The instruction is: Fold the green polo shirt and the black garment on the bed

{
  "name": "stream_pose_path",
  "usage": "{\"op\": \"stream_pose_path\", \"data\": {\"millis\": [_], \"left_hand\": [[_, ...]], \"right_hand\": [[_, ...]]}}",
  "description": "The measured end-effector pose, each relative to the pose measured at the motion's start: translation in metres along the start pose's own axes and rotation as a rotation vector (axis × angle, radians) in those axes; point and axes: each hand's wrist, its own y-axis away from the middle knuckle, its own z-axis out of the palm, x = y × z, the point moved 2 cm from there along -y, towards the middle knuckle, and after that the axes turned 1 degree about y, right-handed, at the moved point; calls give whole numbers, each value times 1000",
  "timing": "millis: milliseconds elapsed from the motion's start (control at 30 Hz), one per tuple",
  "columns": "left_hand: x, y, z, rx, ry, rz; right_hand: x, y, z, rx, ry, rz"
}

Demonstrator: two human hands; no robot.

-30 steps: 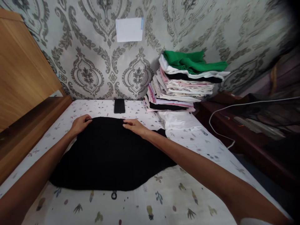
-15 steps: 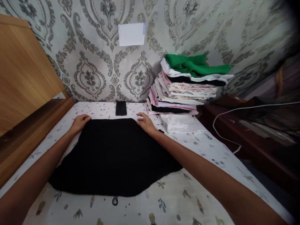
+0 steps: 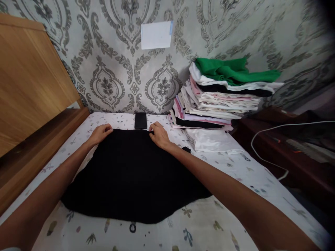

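A black garment [image 3: 133,174] lies spread on the patterned white bed sheet [image 3: 146,238], its narrower end away from me. My left hand [image 3: 101,133] pinches the far left corner of the cloth. At the far right corner, my right hand [image 3: 159,135] has its fingers closed on the edge. Between the two hands the far edge runs fairly straight. A small black piece of cloth sticks out beyond my right wrist.
A black phone [image 3: 140,120] lies just past the garment. Folded clothes [image 3: 217,104] are stacked at the back right, a green one [image 3: 232,71] on top. White cloth [image 3: 211,140] lies before the stack. Wooden furniture [image 3: 34,83] stands left; a white cable [image 3: 261,160] hangs right.
My right hand, open half a second ago, has closed on the garment's far right corner. The far edge looks slightly raised and narrower between my hands. The view has shifted a little.
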Motion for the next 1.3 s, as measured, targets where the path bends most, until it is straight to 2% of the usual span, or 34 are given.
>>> {"op": "stream_pose_path", "data": {"millis": [67,133,233,367,433,533,600,700,767,833,933,1000,1100,1233,1300], "left_hand": [[3,2,0,31,-50,-24],[17,5,3,70,-90,-3],[62,6,18,77,-68,167],[136,5,48,-12,-28,389],[161,5,59,-40,-121,393],[176,6,65,-18,-183,335],[176,9,62,39,-189,288],[174,17,56,110,-187,252],[175,20,54,130,-163,263],[177,21,54,164,-104,276],[176,21,55,234,60,288],[173,22,57,228,174,325],[159,26,59,187,264,375],[115,31,48,264,136,256],[90,31,42,232,18,193]], "right_hand": [[-2,5,-4,37,-3,-7],[-3,9,-6,60,-19,-3],[-4,14,-6,86,-64,-9],[-10,27,-6,137,-171,-49],[-13,38,-8,190,-281,-74],[-12,55,-16,254,-380,-20],[-8,61,-21,150,-355,40],[-6,57,-25,-170,-276,27],[-7,47,-25,-340,-337,10],[-10,36,-23,-454,-571,47],[-14,22,-12,-612,-1037,168],[-15,16,-3,-641,-1253,258],[-13,11,8,-547,-1392,381],[-2,10,17,-474,-1382,540],[6,9,18,-445,-1347,581]]}}
